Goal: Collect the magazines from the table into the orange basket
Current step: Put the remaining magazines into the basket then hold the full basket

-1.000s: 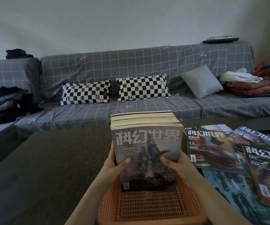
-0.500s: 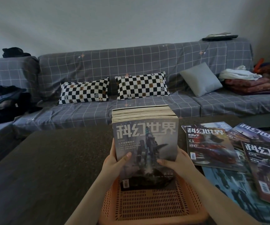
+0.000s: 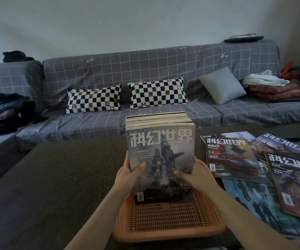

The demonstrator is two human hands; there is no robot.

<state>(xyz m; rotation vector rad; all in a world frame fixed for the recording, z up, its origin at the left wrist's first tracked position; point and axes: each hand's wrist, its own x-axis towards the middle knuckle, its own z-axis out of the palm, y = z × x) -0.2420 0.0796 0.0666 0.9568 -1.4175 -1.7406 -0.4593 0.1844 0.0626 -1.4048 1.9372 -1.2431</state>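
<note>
Grip: both hands clasped the stack of magazines (image 3: 161, 156) from either side, thumbs pressed on the front cover, the other fingers hidden behind it.
Sofa: a long grey checked sofa (image 3: 145, 73) ran behind the table, with two chequered cushions (image 3: 94, 99) and a plain grey one (image 3: 222, 85) on the seat.
Table: the dark table (image 3: 55, 177) carried the basket near its front edge and loose magazines to the right.
Basket: the orange basket (image 3: 167, 221) sat flat just in front of the person; the stack stood upright on its lower edge in the far part, and the near part of the mesh floor was bare.
Stack: thick, many issues, leaning slightly back, cover facing the camera.
Loose magazines: several loose magazines (image 3: 232, 159) lay fanned and overlapping beside the basket on the right, not yet collected.
Left hand: the left hand (image 3: 130, 175) wrapped the stack's left edge, thumb across the cover, closed firmly on it.
Right hand: the right hand (image 3: 194, 175) held the right edge low down, thumb lying flat on the cover, likewise closed on the stack.
Step in hand: probably seating the stack in the basket.
Doing it well: keep both sides squeezed evenly so no issue slid out, tip it down slowly onto the mesh, and release only once it lay flat, leaving room for the rest.
</note>
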